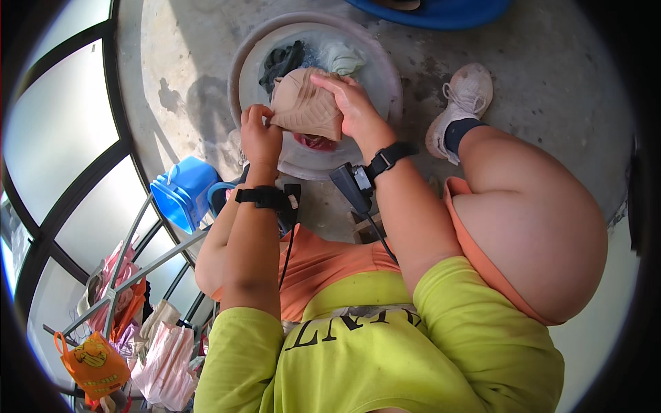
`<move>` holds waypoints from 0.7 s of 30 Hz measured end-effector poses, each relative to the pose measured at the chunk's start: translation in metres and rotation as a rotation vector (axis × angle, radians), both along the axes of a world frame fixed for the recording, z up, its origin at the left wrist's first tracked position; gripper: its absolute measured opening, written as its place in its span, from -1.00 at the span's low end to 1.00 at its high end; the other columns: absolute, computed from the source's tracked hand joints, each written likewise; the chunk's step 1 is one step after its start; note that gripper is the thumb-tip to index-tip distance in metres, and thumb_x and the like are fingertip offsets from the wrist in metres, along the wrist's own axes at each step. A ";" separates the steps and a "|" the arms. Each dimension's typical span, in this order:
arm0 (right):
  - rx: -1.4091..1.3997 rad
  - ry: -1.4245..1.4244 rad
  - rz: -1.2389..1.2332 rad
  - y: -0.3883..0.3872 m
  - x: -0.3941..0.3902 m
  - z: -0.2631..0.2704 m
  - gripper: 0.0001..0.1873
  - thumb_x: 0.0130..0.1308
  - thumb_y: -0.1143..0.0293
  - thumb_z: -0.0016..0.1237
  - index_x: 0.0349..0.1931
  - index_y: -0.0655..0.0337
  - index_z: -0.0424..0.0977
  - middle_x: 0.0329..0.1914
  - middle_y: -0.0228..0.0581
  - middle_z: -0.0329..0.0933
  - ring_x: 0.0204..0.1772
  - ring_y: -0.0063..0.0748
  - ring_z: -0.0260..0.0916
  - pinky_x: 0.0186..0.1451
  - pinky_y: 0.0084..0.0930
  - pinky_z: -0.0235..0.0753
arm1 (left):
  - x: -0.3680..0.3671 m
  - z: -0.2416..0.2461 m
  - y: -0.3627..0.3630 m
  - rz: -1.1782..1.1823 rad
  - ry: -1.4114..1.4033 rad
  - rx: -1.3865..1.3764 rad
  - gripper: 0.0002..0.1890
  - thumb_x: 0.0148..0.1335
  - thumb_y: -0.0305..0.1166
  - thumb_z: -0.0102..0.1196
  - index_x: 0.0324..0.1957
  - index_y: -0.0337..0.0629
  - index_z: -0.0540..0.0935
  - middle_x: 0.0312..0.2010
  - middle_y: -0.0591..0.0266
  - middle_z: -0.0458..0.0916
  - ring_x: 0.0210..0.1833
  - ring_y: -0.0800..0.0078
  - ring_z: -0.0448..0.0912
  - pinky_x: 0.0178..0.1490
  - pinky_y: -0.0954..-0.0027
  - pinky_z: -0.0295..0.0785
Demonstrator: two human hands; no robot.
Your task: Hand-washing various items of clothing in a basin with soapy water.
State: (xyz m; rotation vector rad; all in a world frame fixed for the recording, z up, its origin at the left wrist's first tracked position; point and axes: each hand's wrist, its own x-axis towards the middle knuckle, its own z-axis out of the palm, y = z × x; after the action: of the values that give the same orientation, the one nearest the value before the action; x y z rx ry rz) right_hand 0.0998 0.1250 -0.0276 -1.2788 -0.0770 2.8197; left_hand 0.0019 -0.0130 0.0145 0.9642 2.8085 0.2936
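Note:
Over a round plastic basin (238, 57) of water, both my hands hold a beige bra (304, 100), its moulded cup facing up. My left hand (262, 135) pinches its left edge between thumb and fingers. Around the right side, my right hand (356, 106) grips it with the thumb on top; some of those fingers are hidden behind the fabric. In the water lie a dark green cloth (281, 62), a pale green cloth (342, 58) and a red cloth (316, 142), the last partly covered by the bra.
A blue basin (439, 19) stands at the far edge on the concrete floor (537, 93). At left are a blue bucket (187, 191), a metal rack (150, 268), an orange bag (95, 364) and hanging pink fabric (165, 361). Framed panels (62, 103) line the left side.

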 end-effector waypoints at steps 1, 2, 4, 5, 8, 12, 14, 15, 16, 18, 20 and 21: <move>0.274 -0.124 0.032 0.001 0.003 -0.011 -0.68 0.02 0.18 0.11 -0.20 0.00 0.42 -0.23 -0.35 0.49 -0.18 -0.22 0.46 -0.15 -0.29 0.41 | -0.005 0.004 -0.004 -0.086 0.079 0.109 -0.83 -0.05 -0.59 0.02 -0.36 -0.13 0.43 -0.29 0.17 0.55 -0.28 0.22 0.54 -0.23 0.35 0.41; 0.547 -0.249 0.065 0.001 0.006 -0.021 -0.74 0.01 0.30 0.09 -0.25 0.01 0.42 -0.26 -0.34 0.50 -0.19 -0.17 0.46 -0.17 -0.31 0.42 | -0.012 0.007 -0.009 -0.088 0.077 0.110 -0.83 -0.05 -0.59 0.02 -0.36 -0.13 0.43 -0.29 0.17 0.55 -0.28 0.22 0.54 -0.23 0.35 0.41; 0.791 -0.305 0.236 0.005 0.007 -0.019 -0.76 -0.02 0.35 0.04 -0.28 0.01 0.41 -0.27 -0.31 0.50 -0.22 -0.10 0.45 -0.17 -0.29 0.42 | -0.018 0.012 -0.021 0.360 -0.884 0.654 -0.80 -0.03 -0.68 -0.05 -0.35 -0.16 0.41 -0.33 0.23 0.51 -0.31 0.44 0.50 -0.22 0.49 0.40; 1.036 -0.362 0.407 0.008 0.008 -0.018 -0.77 -0.05 0.40 0.00 -0.31 0.01 0.40 -0.28 -0.29 0.51 -0.24 -0.03 0.45 -0.18 -0.28 0.42 | -0.017 0.011 -0.025 0.363 -0.884 0.652 -0.80 -0.03 -0.68 -0.05 -0.35 -0.16 0.41 -0.33 0.23 0.51 -0.31 0.44 0.50 -0.22 0.49 0.40; 1.235 -0.501 0.752 0.009 0.013 0.009 -0.76 -0.03 0.40 -0.01 -0.28 -0.05 0.40 -0.16 -0.32 0.46 -0.04 -0.07 0.36 -0.07 -0.24 0.39 | -0.003 0.009 -0.018 0.332 -0.876 0.511 -0.67 -0.01 -0.74 -0.14 -0.19 -0.16 0.43 -0.44 0.32 0.45 -0.33 0.58 0.44 -0.20 0.58 0.36; 1.324 -0.581 1.098 -0.009 0.028 -0.007 -0.65 0.10 0.28 -0.11 -0.04 -0.09 0.37 0.08 -0.26 0.29 0.19 -0.14 0.18 0.11 -0.26 0.30 | 0.036 -0.035 -0.020 -0.326 -0.229 -0.246 -0.43 0.00 -0.48 0.00 0.11 0.30 0.38 0.12 0.12 0.23 0.14 0.03 0.23 0.09 0.02 0.25; 1.264 -0.522 1.312 -0.020 0.035 -0.016 -0.50 0.19 0.24 -0.26 0.19 -0.07 0.21 0.20 -0.17 0.15 0.25 -0.10 0.10 0.20 -0.24 0.21 | 0.058 -0.053 -0.019 -0.318 -0.310 -0.492 -0.45 0.09 -0.26 -0.03 0.18 0.41 0.28 0.36 0.12 -0.13 0.35 -0.15 -0.08 0.17 -0.28 0.07; 1.260 -0.530 1.321 -0.024 0.036 -0.017 -0.50 0.19 0.24 -0.26 0.19 -0.07 0.21 0.20 -0.17 0.15 0.25 -0.10 0.10 0.20 -0.24 0.21 | 0.063 -0.060 -0.019 -0.319 -0.321 -0.487 -0.45 0.09 -0.26 -0.03 0.18 0.41 0.28 0.36 0.12 -0.13 0.35 -0.15 -0.08 0.17 -0.28 0.07; 1.266 -0.532 1.345 -0.029 0.036 -0.017 -0.48 0.19 0.24 -0.25 0.22 -0.07 0.17 0.22 -0.20 0.13 0.26 -0.11 0.09 0.20 -0.21 0.20 | 0.066 -0.069 -0.022 -0.305 -0.342 -0.524 -0.45 0.11 -0.23 -0.05 0.20 0.41 0.25 0.36 0.12 -0.16 0.36 -0.16 -0.10 0.18 -0.27 0.07; 1.249 -0.513 1.382 -0.033 0.034 -0.021 -0.43 0.19 0.23 -0.25 0.27 -0.08 0.08 0.25 -0.23 0.09 0.28 -0.14 0.07 0.19 -0.15 0.17 | 0.066 -0.082 -0.022 -0.281 -0.379 -0.603 -0.47 0.16 -0.17 -0.09 0.22 0.38 0.22 0.38 0.13 -0.21 0.38 -0.15 -0.14 0.17 -0.26 0.10; 1.238 -0.498 1.441 -0.035 0.033 -0.023 -0.43 0.19 0.23 -0.25 0.26 -0.08 0.08 0.25 -0.23 0.09 0.28 -0.14 0.06 0.19 -0.14 0.16 | 0.062 -0.090 -0.018 -0.268 -0.396 -0.681 -0.47 0.16 -0.16 -0.10 0.22 0.36 0.22 0.38 0.13 -0.21 0.38 -0.14 -0.13 0.18 -0.24 0.10; 1.230 -0.480 1.490 -0.035 0.033 -0.024 -0.43 0.19 0.23 -0.26 0.26 -0.08 0.09 0.25 -0.24 0.09 0.28 -0.14 0.06 0.20 -0.14 0.16 | 0.060 -0.092 -0.013 -0.258 -0.402 -0.760 -0.48 0.17 -0.15 -0.10 0.22 0.34 0.23 0.38 0.14 -0.22 0.38 -0.13 -0.13 0.18 -0.22 0.11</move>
State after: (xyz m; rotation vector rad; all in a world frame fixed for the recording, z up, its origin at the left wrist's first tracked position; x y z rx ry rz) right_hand 0.1326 0.0901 -0.0519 -1.5720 -3.0852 1.7004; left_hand 0.0614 -0.0262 -0.0770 0.9159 2.1050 -0.5191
